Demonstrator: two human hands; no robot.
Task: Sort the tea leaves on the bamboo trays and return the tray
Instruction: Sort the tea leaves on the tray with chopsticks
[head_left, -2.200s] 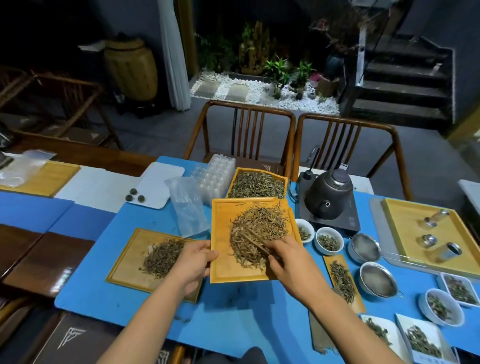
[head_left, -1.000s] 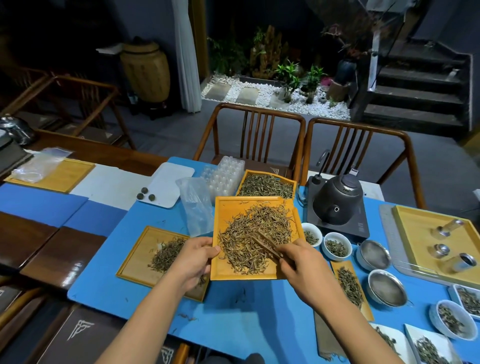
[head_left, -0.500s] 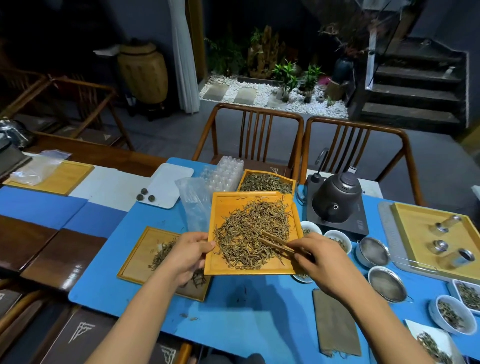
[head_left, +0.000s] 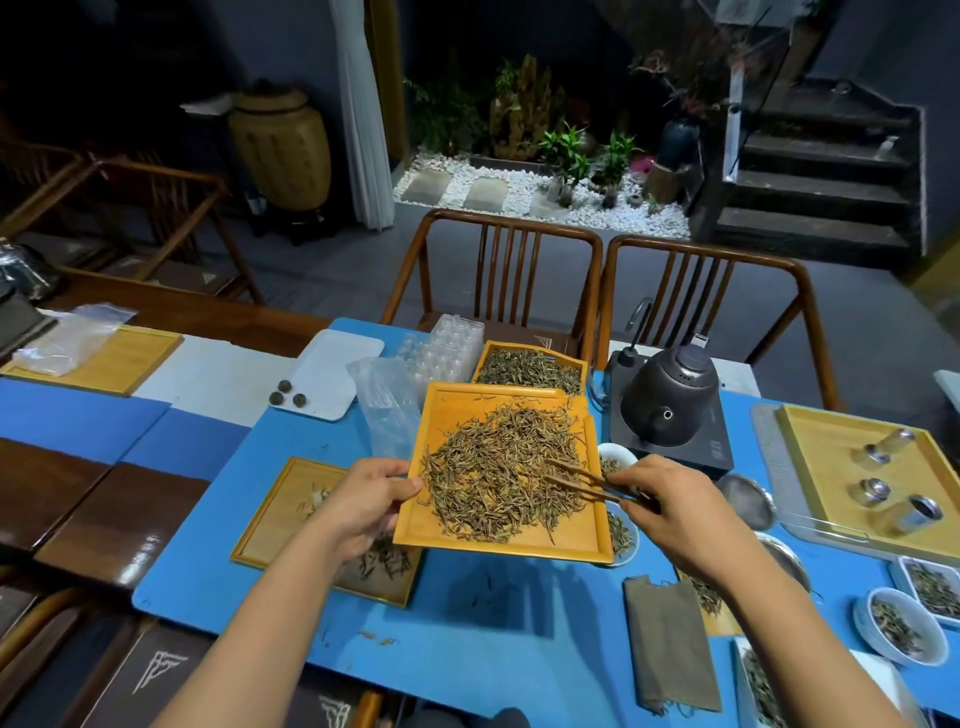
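Left hand (head_left: 363, 501) grips the left edge of the orange tray (head_left: 519, 535), held up over the blue counter (head_left: 493, 623). Tea leaves (head_left: 498, 473) lie in a pile on it. Right hand (head_left: 675, 514) pinches wooden tongs (head_left: 587, 478), tips in the pile. Kettle (head_left: 667, 400) sits behind, w/ a 2nd tray (head_left: 296, 519) under the left hand.

table (head_left: 156, 514) | blue mat (head_left: 467, 623) | on mat: kettle base (head_left: 670, 452), cloth (head_left: 670, 644), white tray (head_left: 332, 374)
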